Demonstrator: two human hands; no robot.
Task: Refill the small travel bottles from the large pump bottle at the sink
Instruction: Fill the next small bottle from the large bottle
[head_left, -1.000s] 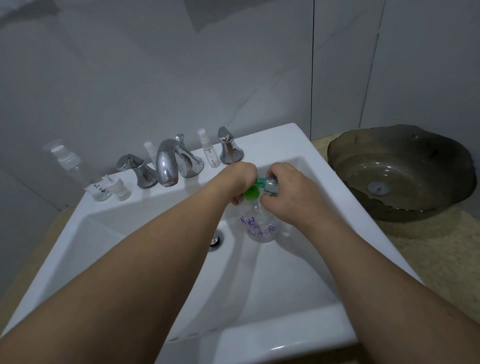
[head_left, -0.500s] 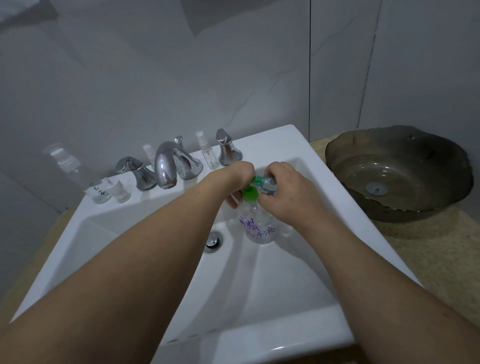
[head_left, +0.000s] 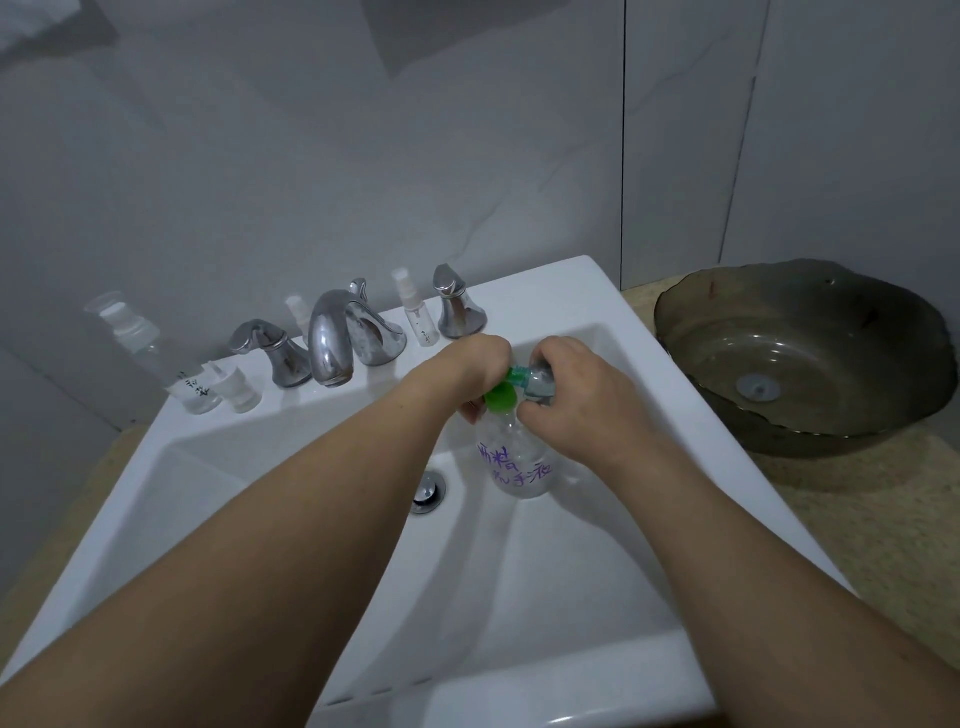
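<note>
A large clear pump bottle with purple writing stands upright in the white sink, right of the drain. Its green pump head shows between my hands. My left hand curls over the pump head from the left. My right hand grips a small clear travel bottle, held sideways with its mouth at the green nozzle. Most of the small bottle is hidden in my fingers, so its fill level cannot be seen.
A chrome faucet with two handles stands on the back ledge. More small spray bottles and a taller clear one stand there too. A dark bowl basin sits on the counter to the right. The drain lies left of the bottle.
Both hands stay at the pump head with the small bottle against the nozzle. Only the view shifts slightly.
</note>
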